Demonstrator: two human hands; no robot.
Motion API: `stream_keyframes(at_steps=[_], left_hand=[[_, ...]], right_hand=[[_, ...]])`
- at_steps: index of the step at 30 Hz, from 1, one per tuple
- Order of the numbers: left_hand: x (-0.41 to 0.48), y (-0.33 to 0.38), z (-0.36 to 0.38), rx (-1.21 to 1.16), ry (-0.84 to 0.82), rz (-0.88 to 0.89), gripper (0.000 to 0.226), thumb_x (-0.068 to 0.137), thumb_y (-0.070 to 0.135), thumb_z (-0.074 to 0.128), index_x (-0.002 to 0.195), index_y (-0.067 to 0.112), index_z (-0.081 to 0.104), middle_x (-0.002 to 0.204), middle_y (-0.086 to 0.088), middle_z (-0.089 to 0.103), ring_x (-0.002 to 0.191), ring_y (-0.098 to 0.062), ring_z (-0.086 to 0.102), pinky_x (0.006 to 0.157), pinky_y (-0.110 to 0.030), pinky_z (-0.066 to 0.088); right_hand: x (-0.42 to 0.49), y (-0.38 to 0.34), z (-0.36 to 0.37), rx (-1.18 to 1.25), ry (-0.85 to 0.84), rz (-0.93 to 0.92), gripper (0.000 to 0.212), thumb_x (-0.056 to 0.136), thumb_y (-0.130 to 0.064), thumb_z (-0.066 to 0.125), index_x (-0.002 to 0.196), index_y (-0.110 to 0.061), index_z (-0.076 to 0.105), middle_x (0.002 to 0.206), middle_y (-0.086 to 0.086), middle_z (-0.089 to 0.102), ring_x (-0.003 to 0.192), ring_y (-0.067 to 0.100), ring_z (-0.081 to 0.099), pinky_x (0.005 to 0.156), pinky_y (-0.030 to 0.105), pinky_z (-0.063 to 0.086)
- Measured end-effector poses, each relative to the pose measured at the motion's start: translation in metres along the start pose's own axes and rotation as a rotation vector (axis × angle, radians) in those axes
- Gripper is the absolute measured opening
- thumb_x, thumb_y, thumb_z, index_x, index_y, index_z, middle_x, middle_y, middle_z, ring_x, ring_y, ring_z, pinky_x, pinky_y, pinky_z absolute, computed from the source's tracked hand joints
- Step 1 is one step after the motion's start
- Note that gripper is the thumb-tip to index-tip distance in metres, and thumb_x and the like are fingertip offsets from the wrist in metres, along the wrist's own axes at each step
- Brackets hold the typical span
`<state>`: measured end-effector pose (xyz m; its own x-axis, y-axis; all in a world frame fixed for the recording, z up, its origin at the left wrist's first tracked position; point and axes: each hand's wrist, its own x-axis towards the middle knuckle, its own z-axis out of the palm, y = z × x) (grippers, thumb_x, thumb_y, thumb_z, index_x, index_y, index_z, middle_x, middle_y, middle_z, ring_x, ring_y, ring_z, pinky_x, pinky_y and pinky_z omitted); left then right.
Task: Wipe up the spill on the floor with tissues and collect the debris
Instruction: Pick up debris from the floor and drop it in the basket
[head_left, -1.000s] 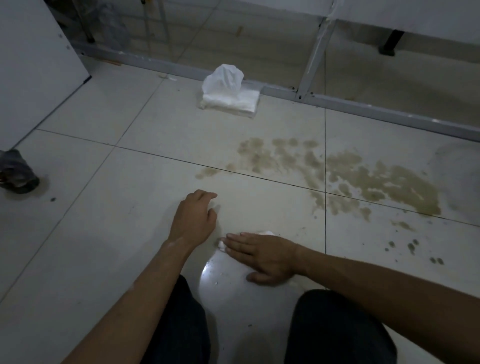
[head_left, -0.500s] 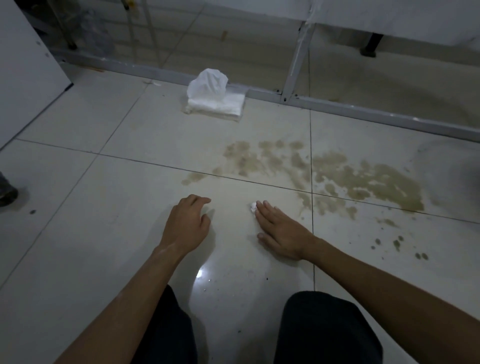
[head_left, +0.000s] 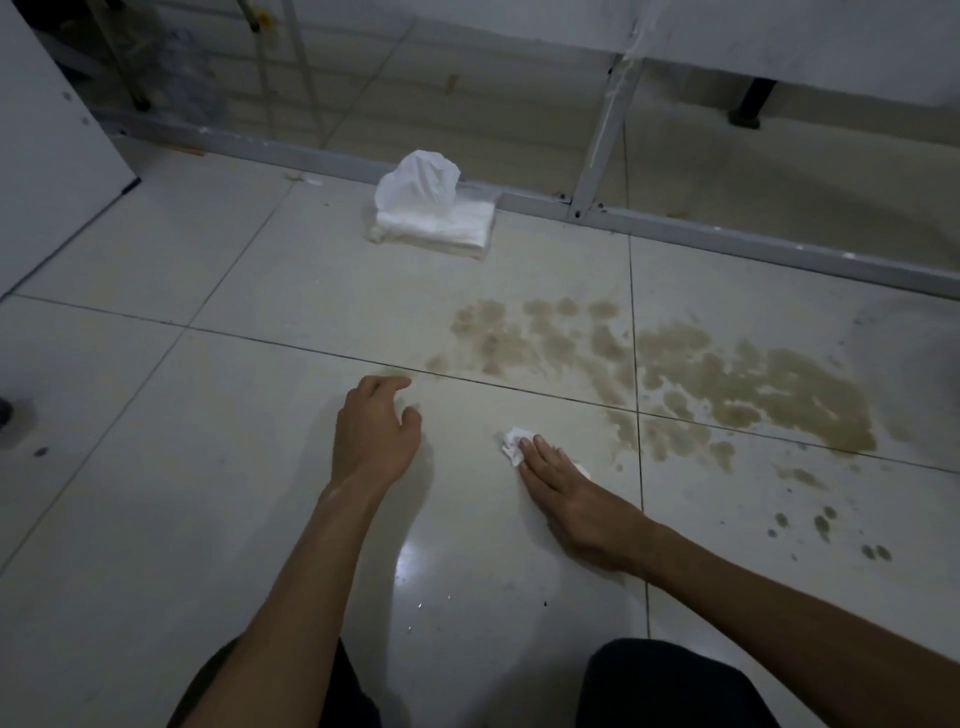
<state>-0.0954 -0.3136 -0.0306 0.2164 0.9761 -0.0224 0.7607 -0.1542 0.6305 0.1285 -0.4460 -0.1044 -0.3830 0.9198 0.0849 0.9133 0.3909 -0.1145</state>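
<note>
A brownish spill (head_left: 675, 374) spreads in blotches across the white floor tiles, ahead and to the right of my hands. My right hand (head_left: 576, 499) lies flat, palm down, pressing a crumpled white tissue (head_left: 514, 444) against the floor; the tissue pokes out past my fingertips, just left of the spill's near edge. My left hand (head_left: 374, 436) rests on the floor beside it, fingers loosely curled and holding nothing. A white tissue pack (head_left: 436, 218) with one sheet sticking up sits farther back by the metal rail.
A grey metal frame rail (head_left: 727, 234) with an upright post runs across the floor behind the spill. A white panel (head_left: 47, 156) stands at the left. Small dark spots (head_left: 826, 525) dot the tile at the right. My knees (head_left: 675, 686) are at the bottom edge.
My right hand slid the tissue forward and to the right, away from my knees toward the spill's near edge. My left hand stayed planted on the floor.
</note>
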Motion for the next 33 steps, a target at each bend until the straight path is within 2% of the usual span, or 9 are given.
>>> stream_keyframes(at_steps=[2,3,7,11,15,20,25,27,33], left_hand=[[0.002,-0.005,0.001,0.020,0.004,0.007,0.036,0.083,0.009,0.053,0.119,0.009,0.057,0.125,-0.013,0.054,0.115,-0.032,0.048,0.099,-0.039,0.038],[0.005,-0.006,0.001,0.022,0.009,0.006,0.036,0.083,0.009,0.054,0.119,0.009,0.057,0.124,-0.014,0.054,0.114,-0.032,0.049,0.099,-0.040,0.039],[0.014,-0.007,-0.006,-0.019,0.065,-0.005,0.036,0.082,0.008,0.056,0.117,0.009,0.059,0.122,-0.016,0.056,0.113,-0.034,0.050,0.097,-0.039,0.040],[0.019,-0.016,-0.013,-0.047,0.109,-0.085,0.035,0.082,0.010,0.056,0.117,0.010,0.059,0.123,-0.016,0.055,0.115,-0.034,0.049,0.098,-0.040,0.040],[0.024,-0.022,-0.018,-0.081,0.133,-0.136,0.037,0.084,0.012,0.054,0.121,0.013,0.056,0.127,-0.013,0.053,0.117,-0.031,0.048,0.099,-0.040,0.042],[0.026,-0.030,-0.024,-0.130,0.202,-0.223,0.041,0.084,0.012,0.054,0.125,0.013,0.053,0.131,-0.014,0.049,0.122,-0.030,0.044,0.104,-0.040,0.036],[0.029,-0.032,-0.025,-0.156,0.276,-0.279,0.043,0.085,0.013,0.052,0.129,0.013,0.049,0.136,-0.012,0.045,0.126,-0.028,0.040,0.102,-0.037,0.036],[0.030,-0.031,-0.023,-0.160,0.283,-0.277,0.043,0.086,0.013,0.051,0.128,0.014,0.049,0.136,-0.012,0.045,0.126,-0.027,0.040,0.102,-0.037,0.036],[0.028,-0.026,-0.016,-0.132,0.271,-0.211,0.036,0.088,0.018,0.052,0.123,0.011,0.053,0.129,-0.015,0.051,0.120,-0.030,0.046,0.101,-0.036,0.036]], right_hand=[[0.001,0.004,-0.001,-0.020,-0.016,-0.034,0.054,0.088,0.002,0.040,0.141,0.006,0.029,0.149,0.027,0.025,0.139,0.036,0.017,0.117,0.029,-0.010],[0.002,0.006,-0.001,-0.042,-0.018,-0.051,0.051,0.090,0.001,0.038,0.140,0.005,0.031,0.149,0.026,0.026,0.139,0.035,0.018,0.117,0.030,-0.008],[0.011,0.000,0.005,-0.077,0.032,-0.054,0.046,0.093,-0.005,0.028,0.135,0.005,0.041,0.144,0.026,0.037,0.135,0.040,0.034,0.112,0.043,0.028],[0.049,-0.022,0.014,-0.016,0.073,-0.061,0.044,0.090,-0.003,0.032,0.130,0.005,0.048,0.140,0.025,0.044,0.129,0.040,0.043,0.106,0.046,0.033],[0.103,-0.052,0.015,0.164,0.003,-0.076,0.041,0.093,-0.002,0.039,0.132,0.005,0.046,0.141,0.026,0.043,0.129,0.043,0.042,0.108,0.049,0.029],[0.164,-0.079,0.014,0.386,-0.145,-0.012,0.047,0.098,-0.007,0.032,0.145,-0.006,0.031,0.157,0.010,0.019,0.146,0.024,0.009,0.120,0.041,0.007],[0.203,-0.094,0.022,0.546,-0.060,0.134,0.047,0.097,-0.011,0.040,0.144,-0.010,0.034,0.152,0.010,0.032,0.141,0.024,0.026,0.117,0.034,0.013],[0.208,-0.092,0.016,0.540,-0.015,0.130,0.046,0.098,-0.013,0.041,0.144,-0.007,0.032,0.150,0.013,0.034,0.140,0.024,0.029,0.117,0.034,0.014],[0.216,-0.078,0.004,0.359,-0.070,0.202,0.050,0.102,-0.018,0.032,0.149,-0.013,0.016,0.158,0.007,0.015,0.144,0.024,0.014,0.112,0.029,0.007]])
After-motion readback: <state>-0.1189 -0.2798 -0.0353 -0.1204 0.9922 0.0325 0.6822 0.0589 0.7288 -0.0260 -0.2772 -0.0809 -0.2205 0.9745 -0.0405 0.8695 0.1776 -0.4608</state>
